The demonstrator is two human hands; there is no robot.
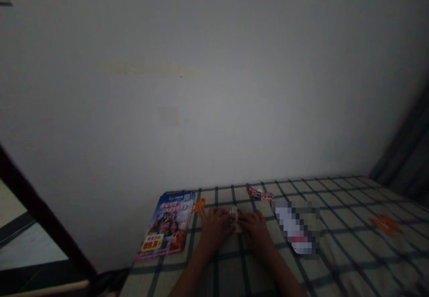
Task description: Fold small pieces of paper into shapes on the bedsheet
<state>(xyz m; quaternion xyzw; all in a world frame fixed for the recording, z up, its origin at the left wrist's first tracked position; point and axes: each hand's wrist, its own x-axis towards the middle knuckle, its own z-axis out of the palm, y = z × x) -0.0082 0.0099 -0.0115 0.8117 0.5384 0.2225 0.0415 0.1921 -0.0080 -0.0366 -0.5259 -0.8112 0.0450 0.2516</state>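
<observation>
Both my hands rest close together on a checked bed sheet point(335, 252). My left hand point(216, 225) and my right hand point(256, 227) have their fingers curled around a small pale folded thing point(234, 214) held between them; the dim light keeps me from telling what it is. A colourful printed leaflet point(166, 225) with a yellow price tag lies just left of my left hand. A small red wrapper point(259, 194) lies beyond my right hand near the wall.
A plain white wall point(201, 86) rises right behind the bed. A blurred-out flat object point(296, 230) lies right of my right hand. A dark bed-frame bar point(43, 212) slants at the left. A dark curtain point(409, 154) hangs at the far right.
</observation>
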